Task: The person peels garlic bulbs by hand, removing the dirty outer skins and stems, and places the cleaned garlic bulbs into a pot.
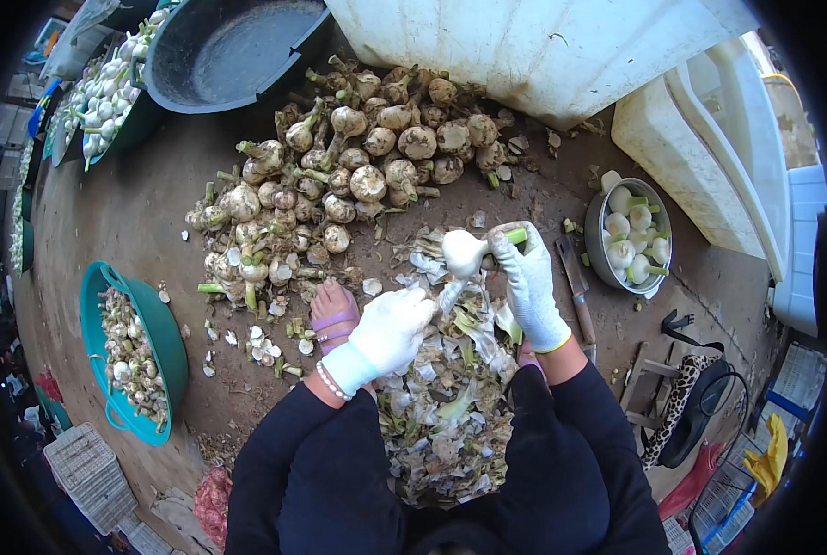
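My right hand (pixel 530 291), in a white glove, grips a peeled white garlic bulb (pixel 462 252) by its short green stem, above the pile of peelings. My left hand (pixel 390 333), also gloved, is closed just left of and below the bulb, apart from it. Whatever its fingers pinch, if anything, is hidden. Loose garlic skins (pixel 446 407) lie heaped between my legs. Beyond my hands spreads a pile of unpeeled, soil-stained garlic bulbs (pixel 367 183). On the floor right of my right hand lies a knife (pixel 576 289) with a wooden handle.
A metal pot (pixel 596 242) of peeled bulbs stands at right. To the left is a teal basket (pixel 175 356) with small garlic pieces. A black tub (pixel 247 55) and a large white container (pixel 543 55) stand at the back. A low wooden stool (pixel 649 384) lies at right.
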`<state>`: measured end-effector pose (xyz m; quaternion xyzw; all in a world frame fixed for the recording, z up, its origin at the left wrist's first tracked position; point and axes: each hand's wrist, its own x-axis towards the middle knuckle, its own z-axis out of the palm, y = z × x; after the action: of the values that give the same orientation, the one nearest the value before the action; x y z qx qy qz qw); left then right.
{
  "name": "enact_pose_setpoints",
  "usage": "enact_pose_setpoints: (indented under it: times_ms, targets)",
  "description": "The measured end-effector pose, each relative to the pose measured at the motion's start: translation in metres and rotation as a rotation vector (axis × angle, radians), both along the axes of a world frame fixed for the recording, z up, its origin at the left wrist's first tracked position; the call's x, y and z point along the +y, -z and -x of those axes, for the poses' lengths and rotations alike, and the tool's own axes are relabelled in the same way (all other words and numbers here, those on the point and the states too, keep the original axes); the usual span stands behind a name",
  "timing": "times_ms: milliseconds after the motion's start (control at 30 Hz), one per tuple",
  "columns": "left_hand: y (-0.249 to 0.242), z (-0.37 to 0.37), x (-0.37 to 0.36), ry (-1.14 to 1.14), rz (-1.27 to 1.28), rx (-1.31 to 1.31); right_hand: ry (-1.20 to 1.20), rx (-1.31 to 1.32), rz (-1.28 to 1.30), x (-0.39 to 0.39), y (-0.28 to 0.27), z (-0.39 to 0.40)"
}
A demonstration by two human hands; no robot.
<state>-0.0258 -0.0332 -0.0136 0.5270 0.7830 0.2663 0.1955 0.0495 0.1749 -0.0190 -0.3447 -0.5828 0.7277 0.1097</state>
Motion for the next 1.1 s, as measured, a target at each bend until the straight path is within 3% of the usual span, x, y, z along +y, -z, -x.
enact_pose_setpoints:
  times_ms: [100,133,233,333,400,433,500,533,600,733,800,833,933,1033,1100]
  targets:
    - [0.026,-0.01,-0.016,0.188,0.261,-0.044,0.135,0.117,0.315,0.021,0.017,-0.003]
    - [0.029,-0.012,-0.018,0.255,0.398,-0.074,0.134,0.119,0.309,0.02,0.014,-0.002]
    - [0.033,-0.008,-0.017,0.095,0.41,-0.152,0.22,0.087,0.68,0.008,0.006,0.002]
    - [0.025,0.0,-0.011,-0.038,0.435,-0.123,0.115,0.063,0.72,0.01,0.014,0.0]
    - [0.043,-0.003,-0.022,-0.246,0.2,-0.151,0.076,0.06,0.595,0.004,-0.03,0.031]
    - [0.048,-0.004,-0.026,-0.271,0.236,-0.174,-0.034,0.194,0.523,0.01,-0.063,0.046]
    - [0.053,-0.001,-0.032,-0.34,0.234,-0.172,0.036,0.507,0.635,0.033,-0.126,0.091]
    - [0.056,0.002,-0.035,-0.395,0.218,-0.175,-0.162,0.799,0.637,0.042,-0.172,0.104]
    - [0.062,0.012,-0.038,-0.621,0.168,-0.179,-0.194,0.844,0.577,0.047,-0.188,0.107]
    - [0.092,0.063,-0.039,-0.868,0.162,0.088,-0.324,1.027,0.313,0.059,-0.204,0.12]
    - [0.095,0.091,-0.031,-0.851,0.182,0.233,-0.271,0.725,0.375,0.03,-0.145,0.11]
    - [0.091,0.103,-0.024,-0.858,0.227,0.279,-0.093,0.535,0.437,0.012,-0.119,0.1]
    - [0.085,0.141,-0.011,-0.803,0.054,0.396,-0.223,0.286,0.457,-0.019,-0.075,0.063]
    - [0.056,0.162,0.013,-0.488,0.44,0.421,-0.25,0.181,0.44,-0.031,-0.057,0.038]
    - [0.064,0.171,0.019,-0.443,0.49,0.454,-0.246,0.135,0.435,-0.034,-0.046,0.031]
